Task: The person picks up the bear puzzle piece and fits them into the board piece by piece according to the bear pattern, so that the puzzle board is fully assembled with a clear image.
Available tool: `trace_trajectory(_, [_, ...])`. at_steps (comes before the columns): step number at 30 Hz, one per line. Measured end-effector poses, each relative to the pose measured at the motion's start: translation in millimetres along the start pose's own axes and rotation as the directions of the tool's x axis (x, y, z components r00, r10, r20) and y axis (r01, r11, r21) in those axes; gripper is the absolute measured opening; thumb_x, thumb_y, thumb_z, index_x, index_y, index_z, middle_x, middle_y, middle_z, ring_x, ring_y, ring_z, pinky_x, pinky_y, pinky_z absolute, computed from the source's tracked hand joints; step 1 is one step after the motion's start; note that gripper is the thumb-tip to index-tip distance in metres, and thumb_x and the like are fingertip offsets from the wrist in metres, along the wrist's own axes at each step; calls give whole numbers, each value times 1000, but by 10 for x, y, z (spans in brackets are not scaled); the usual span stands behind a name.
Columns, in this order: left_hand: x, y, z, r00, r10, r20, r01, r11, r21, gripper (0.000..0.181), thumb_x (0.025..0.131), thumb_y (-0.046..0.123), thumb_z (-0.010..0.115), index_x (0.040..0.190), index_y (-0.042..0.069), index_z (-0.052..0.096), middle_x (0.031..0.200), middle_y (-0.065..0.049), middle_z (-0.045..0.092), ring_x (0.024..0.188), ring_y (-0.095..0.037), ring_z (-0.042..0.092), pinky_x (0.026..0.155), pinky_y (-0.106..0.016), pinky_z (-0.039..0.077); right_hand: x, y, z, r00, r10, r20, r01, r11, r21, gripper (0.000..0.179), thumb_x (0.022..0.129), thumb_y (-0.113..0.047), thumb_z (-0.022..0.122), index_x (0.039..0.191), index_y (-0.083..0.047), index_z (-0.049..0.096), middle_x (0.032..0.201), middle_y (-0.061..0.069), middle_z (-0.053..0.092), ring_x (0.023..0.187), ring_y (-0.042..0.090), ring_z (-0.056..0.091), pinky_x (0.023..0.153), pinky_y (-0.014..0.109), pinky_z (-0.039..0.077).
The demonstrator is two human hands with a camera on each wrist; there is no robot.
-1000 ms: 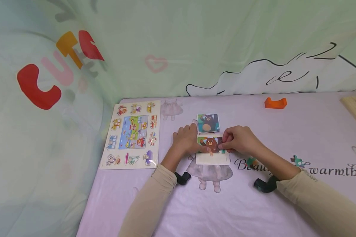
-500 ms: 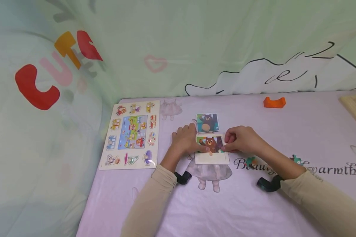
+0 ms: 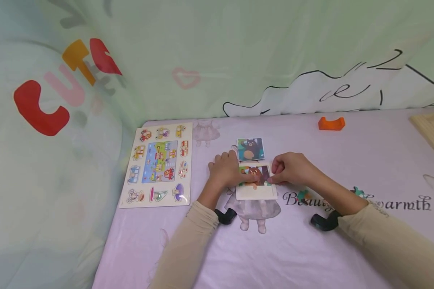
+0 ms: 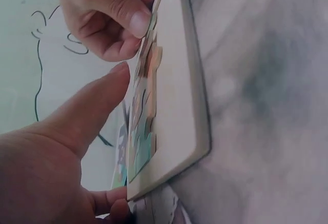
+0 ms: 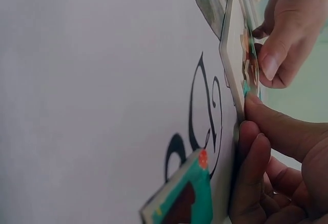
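Note:
A small wooden jigsaw board point(image 3: 256, 194) with a brown bear picture lies mid-table, its lower strip bare wood. My left hand point(image 3: 224, 170) grips its left side, the thumb stretched over the bear pieces point(image 4: 146, 96) and fingers at the board's edge. At the right edge my right hand point(image 3: 293, 170) pinches the board, thumb on a teal-and-white corner of the picture point(image 5: 247, 88), other fingers curled beside the rim. Just behind the board lies a square bear picture card point(image 3: 251, 149). Two loose jigsaw pieces lie to the right, one teal piece point(image 5: 192, 198) near my right wrist.
A larger vehicle puzzle board point(image 3: 159, 164) lies at the left. Towards the back right sits an orange notched block point(image 3: 331, 123), with a wooden tray edge point(image 3: 430, 132) at the far right. Black wrist mounts point(image 3: 325, 221) show by both sleeves. A printed curtain point(image 3: 238, 60) hangs behind the table.
My right hand has drawn slightly back from the picture to the board's right edge. The left hand keeps its place on the board. The head view has shifted a little.

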State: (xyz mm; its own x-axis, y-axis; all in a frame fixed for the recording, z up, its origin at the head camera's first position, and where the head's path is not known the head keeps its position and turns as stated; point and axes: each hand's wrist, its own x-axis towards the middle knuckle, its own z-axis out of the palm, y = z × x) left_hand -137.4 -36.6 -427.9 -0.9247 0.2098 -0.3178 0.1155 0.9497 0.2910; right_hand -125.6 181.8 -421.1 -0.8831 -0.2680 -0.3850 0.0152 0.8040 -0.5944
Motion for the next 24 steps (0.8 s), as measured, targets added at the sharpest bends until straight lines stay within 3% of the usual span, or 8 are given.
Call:
trace_trajectory(8, [-12, 72, 11, 999, -46, -4, 46, 999, 10, 99, 71, 76, 77, 137, 7, 49, 119, -11, 56, 112, -28, 49, 96, -50, 43, 6, 10, -3, 1000, -1, 8, 1, 1000, 6, 30, 81, -30, 87, 88, -10, 66, 74, 4, 59, 73, 19, 53, 62, 30, 43])
trace_trajectory(24, [-5, 80, 16, 999, -48, 1, 48, 999, -6, 98, 70, 73, 80, 135, 7, 50, 117, -12, 55, 112, -29, 48, 95, -50, 41, 20, 4, -2, 1000, 3, 22, -3, 1000, 6, 32, 83, -33, 85, 88, -9, 63, 72, 3, 59, 70, 18, 55, 63, 31, 41])
